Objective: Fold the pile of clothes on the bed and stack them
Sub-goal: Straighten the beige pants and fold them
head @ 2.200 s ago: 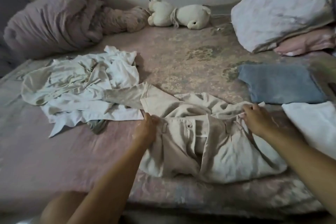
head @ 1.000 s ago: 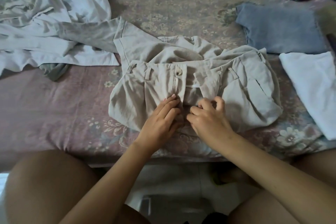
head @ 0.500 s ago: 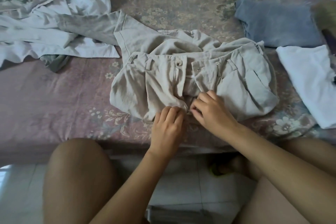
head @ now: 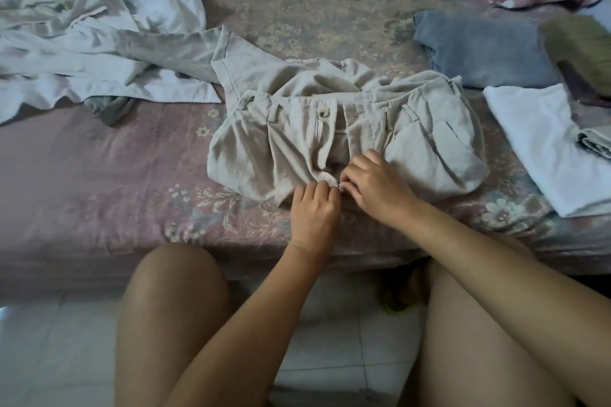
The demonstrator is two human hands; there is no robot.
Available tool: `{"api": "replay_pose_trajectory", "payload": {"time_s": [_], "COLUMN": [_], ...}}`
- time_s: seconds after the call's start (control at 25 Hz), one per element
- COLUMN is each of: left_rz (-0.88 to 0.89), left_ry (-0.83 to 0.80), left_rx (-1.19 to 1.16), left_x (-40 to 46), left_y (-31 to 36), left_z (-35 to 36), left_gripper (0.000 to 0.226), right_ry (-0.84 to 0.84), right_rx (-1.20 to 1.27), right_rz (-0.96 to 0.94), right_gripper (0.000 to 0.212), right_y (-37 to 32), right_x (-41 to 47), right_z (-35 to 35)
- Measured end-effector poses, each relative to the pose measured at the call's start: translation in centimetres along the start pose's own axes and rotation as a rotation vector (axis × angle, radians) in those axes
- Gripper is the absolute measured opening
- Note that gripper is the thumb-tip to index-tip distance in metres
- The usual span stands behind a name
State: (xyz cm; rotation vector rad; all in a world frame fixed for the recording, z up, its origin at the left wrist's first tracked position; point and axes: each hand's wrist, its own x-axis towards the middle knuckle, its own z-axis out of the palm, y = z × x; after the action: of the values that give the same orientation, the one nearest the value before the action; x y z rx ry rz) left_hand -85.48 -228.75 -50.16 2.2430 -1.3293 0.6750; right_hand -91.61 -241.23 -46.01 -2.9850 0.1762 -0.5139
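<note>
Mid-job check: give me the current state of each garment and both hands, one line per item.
beige trousers: unfolded, bunched, waist button undone, fly open.
left hand: fingers curled, pinching the fly's lower end.
right hand: fingers curled, pinching the same spot.
white clothes pile: crumpled, unfolded.
blue garment: folded, flat.
white garment: folded, flat.

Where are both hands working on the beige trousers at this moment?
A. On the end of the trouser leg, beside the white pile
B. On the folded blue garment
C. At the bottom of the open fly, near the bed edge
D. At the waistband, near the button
C. The left hand and the right hand meet and pinch the fabric at the lower end of the fly of the beige trousers, well below the button.
</note>
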Motion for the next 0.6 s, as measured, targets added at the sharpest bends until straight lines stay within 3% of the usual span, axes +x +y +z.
{"api": "replay_pose_trajectory", "payload": {"time_s": [0.16, 0.4, 0.6], "left_rz": [0.031, 0.189, 0.155], "left_ry": [0.079, 0.126, 0.138], "left_rx": [-0.002, 0.072, 0.112], "left_x": [-0.1, 0.2, -0.4], "left_y": [-0.6, -1.1, -0.2], "left_z": [0.0, -1.2, -0.9], "left_gripper": [0.022, 0.034, 0.025], "right_ry": [-0.009, 0.019, -0.164], "right_rx": [-0.044, 0.099, 0.199], "right_rz": [-0.055, 0.112, 0.245], "right_gripper": [0.013, 0.007, 0.01], "right_y": [-0.2, -0.7, -0.9], "right_x": [0.9, 0.6, 0.1], "right_z": [-0.2, -0.6, -0.6]}}
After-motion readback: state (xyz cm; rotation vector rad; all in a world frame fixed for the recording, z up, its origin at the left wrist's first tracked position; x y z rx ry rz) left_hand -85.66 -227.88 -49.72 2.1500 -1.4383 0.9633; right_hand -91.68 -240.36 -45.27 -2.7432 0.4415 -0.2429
